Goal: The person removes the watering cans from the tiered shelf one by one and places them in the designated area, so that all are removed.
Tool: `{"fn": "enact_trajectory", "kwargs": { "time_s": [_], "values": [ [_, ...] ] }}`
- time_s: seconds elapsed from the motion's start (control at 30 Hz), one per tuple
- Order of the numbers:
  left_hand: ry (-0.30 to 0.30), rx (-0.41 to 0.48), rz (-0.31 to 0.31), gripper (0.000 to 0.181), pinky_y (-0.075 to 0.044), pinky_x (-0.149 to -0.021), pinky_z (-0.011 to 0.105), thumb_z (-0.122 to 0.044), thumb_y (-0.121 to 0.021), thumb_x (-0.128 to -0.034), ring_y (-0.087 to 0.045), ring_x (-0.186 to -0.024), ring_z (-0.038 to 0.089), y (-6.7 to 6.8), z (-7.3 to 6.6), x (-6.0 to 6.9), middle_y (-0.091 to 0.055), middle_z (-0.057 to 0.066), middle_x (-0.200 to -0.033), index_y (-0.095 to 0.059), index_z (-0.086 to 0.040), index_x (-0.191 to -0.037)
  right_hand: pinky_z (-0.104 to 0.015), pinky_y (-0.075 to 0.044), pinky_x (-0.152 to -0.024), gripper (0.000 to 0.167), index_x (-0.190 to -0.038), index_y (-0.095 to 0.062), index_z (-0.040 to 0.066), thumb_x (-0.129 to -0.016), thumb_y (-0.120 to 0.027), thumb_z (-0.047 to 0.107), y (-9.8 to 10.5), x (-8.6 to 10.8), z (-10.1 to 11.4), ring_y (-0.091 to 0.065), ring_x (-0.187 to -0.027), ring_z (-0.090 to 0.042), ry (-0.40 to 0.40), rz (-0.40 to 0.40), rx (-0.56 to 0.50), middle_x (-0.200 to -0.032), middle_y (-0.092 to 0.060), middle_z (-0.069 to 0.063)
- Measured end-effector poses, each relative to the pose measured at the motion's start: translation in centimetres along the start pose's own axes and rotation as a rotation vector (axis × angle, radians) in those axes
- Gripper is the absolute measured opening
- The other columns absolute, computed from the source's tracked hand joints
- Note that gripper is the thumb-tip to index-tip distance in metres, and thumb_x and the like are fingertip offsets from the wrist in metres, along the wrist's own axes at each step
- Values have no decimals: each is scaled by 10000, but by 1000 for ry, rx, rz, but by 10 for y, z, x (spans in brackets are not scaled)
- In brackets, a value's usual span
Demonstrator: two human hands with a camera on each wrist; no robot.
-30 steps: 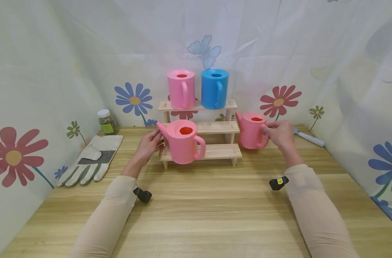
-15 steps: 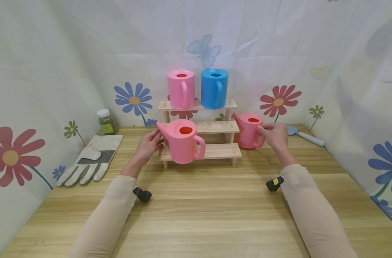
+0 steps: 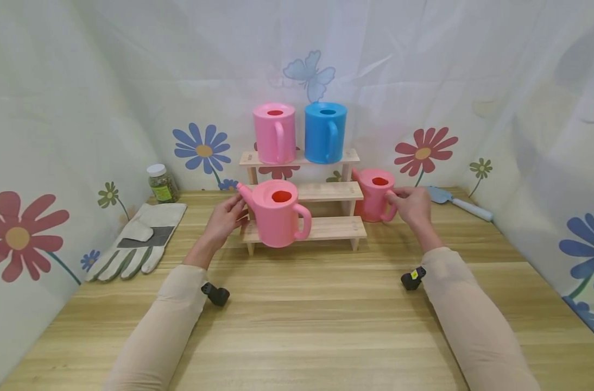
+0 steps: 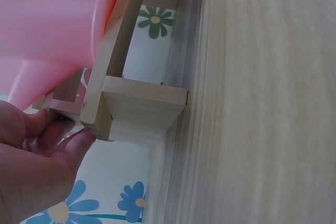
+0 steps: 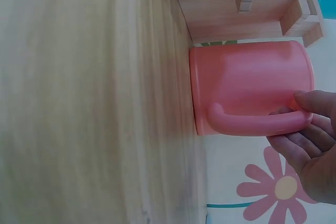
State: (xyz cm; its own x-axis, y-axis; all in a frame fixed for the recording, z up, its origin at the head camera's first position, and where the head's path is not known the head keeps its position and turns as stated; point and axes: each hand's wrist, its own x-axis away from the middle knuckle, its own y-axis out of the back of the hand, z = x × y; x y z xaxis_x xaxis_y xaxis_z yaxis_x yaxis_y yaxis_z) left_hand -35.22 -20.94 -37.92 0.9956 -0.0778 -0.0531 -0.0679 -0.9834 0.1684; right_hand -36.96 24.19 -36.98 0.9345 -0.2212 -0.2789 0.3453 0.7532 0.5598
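Observation:
A pink watering can [image 3: 276, 220] sits on the lowest step of a wooden tiered stand [image 3: 331, 229], spout to the left. Beside that spout, my left hand [image 3: 225, 218] has its fingers bent at the stand's left end; in the left wrist view a fingertip meets the end of a board [image 4: 97, 121]. To the stand's right, a second pink watering can [image 3: 375, 198] stands upright on the table. My right hand [image 3: 413, 206] grips its handle [image 5: 257, 124] near the top, thumb against the body. Its spout is partly hidden behind the stand.
On the top step are a pink watering can [image 3: 275, 136] and a blue one [image 3: 325, 134]. Work gloves [image 3: 143, 239] and a lidded jar [image 3: 162, 184] lie at the left. A blue trowel [image 3: 465, 206] is at the right. Flowered curtain surrounds the table.
My right hand has moved the second pink watering can left and slightly back, closer against the stand. More of the trowel shows now. My left hand stays where it was.

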Motion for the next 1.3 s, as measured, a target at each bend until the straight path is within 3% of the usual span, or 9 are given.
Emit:
{"fn": "enact_trajectory", "kwargs": {
  "time_s": [0.23,0.53,0.67,0.9,1.13,1.3],
  "values": [
    [-10,1,1,484,-433,-1099,444,-231,-363,-1108,-429,-1384,338,0,1,0,-353,121,-1583,-310,-143,-1581,-442,-536,-898,411,-1240,-703,17,-970,-685,327,-5,-5,-6,-622,-1034,-304,25,9,-34,-1141,-712,-187],
    [-14,16,2,484,-427,-1104,438,-221,-368,-1106,-427,-1384,345,-1,2,0,-345,129,-1585,-307,-128,-1578,-448,-517,-912,443,-1292,-675,42,-976,-657,352,-7,-5,-10,-633,-1055,-300,39,54,-55,-1166,-702,-174],
    [-23,15,0,483,-426,-1104,447,-229,-373,-1106,-428,-1383,346,0,2,0,-351,126,-1583,-319,-131,-1576,-492,-521,-973,422,-1340,-625,10,-998,-647,257,-8,-6,-7,-616,-1133,-338,71,96,-48,-1249,-663,-205],
    [-26,11,8,486,-417,-1110,453,-232,-364,-1108,-420,-1388,347,0,3,0,-346,130,-1585,-309,-129,-1580,-477,-549,-951,369,-1344,-585,-63,-992,-617,44,-9,-6,-1,-614,-1144,-370,127,132,-56,-1247,-644,-255],
    [-22,34,12,486,-416,-1109,446,-215,-367,-1107,-408,-1387,376,0,0,0,-326,152,-1587,-307,-81,-1570,-492,-546,-946,372,-1345,-576,-83,-979,-593,-18,-14,-8,-1,-609,-1131,-384,190,153,-60,-1239,-638,-277],
    [-12,22,7,480,-428,-1102,443,-218,-367,-1106,-420,-1381,373,-1,-1,1,-334,131,-1589,-323,-102,-1569,-486,-552,-919,380,-1359,-572,-66,-984,-593,-9,-17,-7,0,-611,-1084,-368,192,156,-48,-1213,-652,-260]
  ]
}}
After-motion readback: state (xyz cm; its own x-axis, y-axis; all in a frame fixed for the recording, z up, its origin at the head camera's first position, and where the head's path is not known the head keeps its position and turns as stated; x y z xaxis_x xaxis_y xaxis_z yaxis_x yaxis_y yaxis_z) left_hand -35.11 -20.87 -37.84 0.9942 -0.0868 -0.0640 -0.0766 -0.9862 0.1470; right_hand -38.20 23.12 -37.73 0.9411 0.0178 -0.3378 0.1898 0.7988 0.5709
